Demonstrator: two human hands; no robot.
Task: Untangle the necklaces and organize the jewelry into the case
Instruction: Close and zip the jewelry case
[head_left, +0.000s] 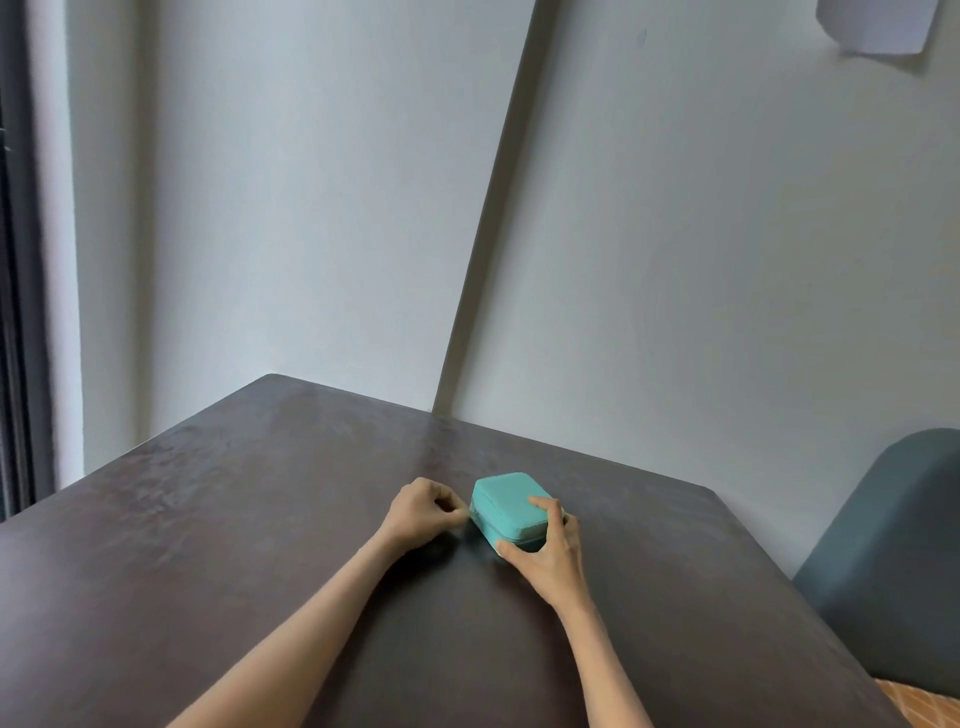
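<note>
**Case closed, zip being worked**

Head view: a teal case (511, 506) sits zipped shut on the dark table (208, 519), near its far right edge. The right hand (545, 551) grips it, thumb at the near corner, fingers curled over the top. The left hand (423, 512) pinches at the case's left edge, probably the zip pull. No necklaces are visible. Risk: a hard tug could slide the case if the grip slackens

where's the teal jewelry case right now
In the head view the teal jewelry case sits closed on the dark table, right of centre, between the left hand and the right hand gripping it.
</note>
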